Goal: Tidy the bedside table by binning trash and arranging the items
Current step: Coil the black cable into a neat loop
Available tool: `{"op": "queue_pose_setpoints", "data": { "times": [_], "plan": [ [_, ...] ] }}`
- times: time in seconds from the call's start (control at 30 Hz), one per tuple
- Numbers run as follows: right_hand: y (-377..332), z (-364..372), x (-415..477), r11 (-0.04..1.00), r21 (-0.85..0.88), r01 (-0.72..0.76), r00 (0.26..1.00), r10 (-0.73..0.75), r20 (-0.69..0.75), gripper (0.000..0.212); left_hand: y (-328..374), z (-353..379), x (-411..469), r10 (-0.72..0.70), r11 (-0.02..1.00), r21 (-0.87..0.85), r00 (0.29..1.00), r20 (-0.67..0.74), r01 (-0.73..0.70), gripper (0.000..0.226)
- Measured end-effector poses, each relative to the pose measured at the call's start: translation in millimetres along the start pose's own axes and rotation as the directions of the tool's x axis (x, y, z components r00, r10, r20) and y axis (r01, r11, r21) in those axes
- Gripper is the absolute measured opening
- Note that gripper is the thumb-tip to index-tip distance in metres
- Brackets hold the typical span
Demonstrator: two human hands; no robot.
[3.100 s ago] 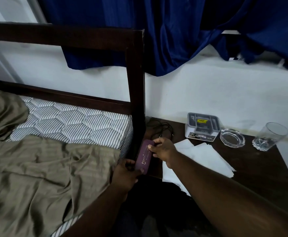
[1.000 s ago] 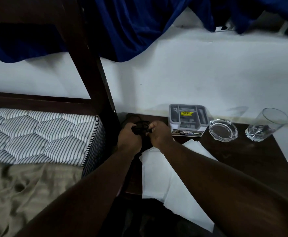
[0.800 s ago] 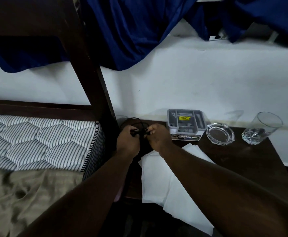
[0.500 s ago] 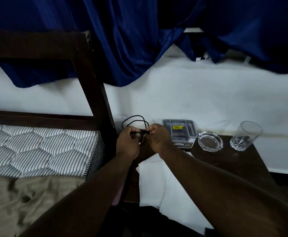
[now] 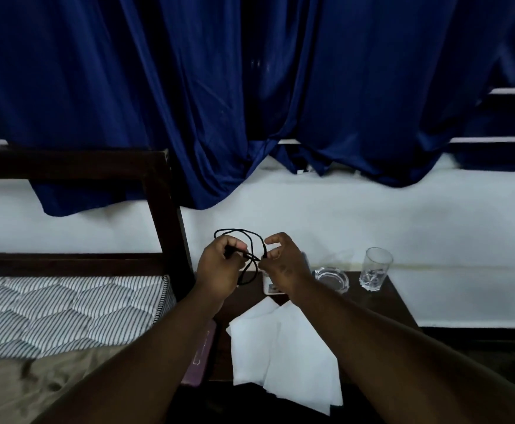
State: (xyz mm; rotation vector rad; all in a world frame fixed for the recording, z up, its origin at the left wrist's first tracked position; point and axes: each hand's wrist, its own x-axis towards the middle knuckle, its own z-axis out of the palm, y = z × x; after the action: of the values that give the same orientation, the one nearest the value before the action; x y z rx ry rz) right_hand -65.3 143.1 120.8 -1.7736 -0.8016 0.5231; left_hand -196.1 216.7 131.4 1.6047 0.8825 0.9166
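Cable (image 5: 237, 232) now lifted clear of bench (image 5: 381, 298), left hand (image 5: 219, 267) grip closed round it, right hand (image 5: 280, 261) seemingly pinching one end, dim view; coiling likely underway.

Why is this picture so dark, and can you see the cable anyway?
Head view: the room light is dim, so the table and both arms look nearly black; the thin cable, held by the left hand and right hand, shows clearly only where it loops against the white wall; the white papers stand out; the glass catches small glints.
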Motion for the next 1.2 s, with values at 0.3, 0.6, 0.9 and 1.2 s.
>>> {"op": "queue_pose_setpoints", "data": {
  "times": [0.3, 0.6, 0.9, 1.2],
  "plan": [
    [-48, -87, -61, 0.975, -0.153, 0.163, 0.985, -0.169, -0.029, 0.006, 83, 21, -47, 0.099, 0.99, -0.118, 0.976, 0.195, -0.077, 0.02],
    [-97, -200, -155, 0.892, -0.36, 0.275, 0.937, -0.332, -0.105, 0.014, 174, 61, -128, 0.145, 0.985, -0.143, 0.914, 0.38, -0.097, 0.012],
    [-139, -279, -216, 0.801, -0.543, 0.251, 0.954, -0.299, 0.0, 0.012, 244, 75, -197, 0.129, 0.659, 0.599, 0.853, 0.505, -0.455, 0.037],
    [-140, -296, -237, 0.904, -0.285, 0.319, 0.944, -0.278, 0.176, 0.018, 275, 88, -220, 0.323, 0.46, 0.57, 0.726, 0.606, -0.681, 0.015]
  ]
}}
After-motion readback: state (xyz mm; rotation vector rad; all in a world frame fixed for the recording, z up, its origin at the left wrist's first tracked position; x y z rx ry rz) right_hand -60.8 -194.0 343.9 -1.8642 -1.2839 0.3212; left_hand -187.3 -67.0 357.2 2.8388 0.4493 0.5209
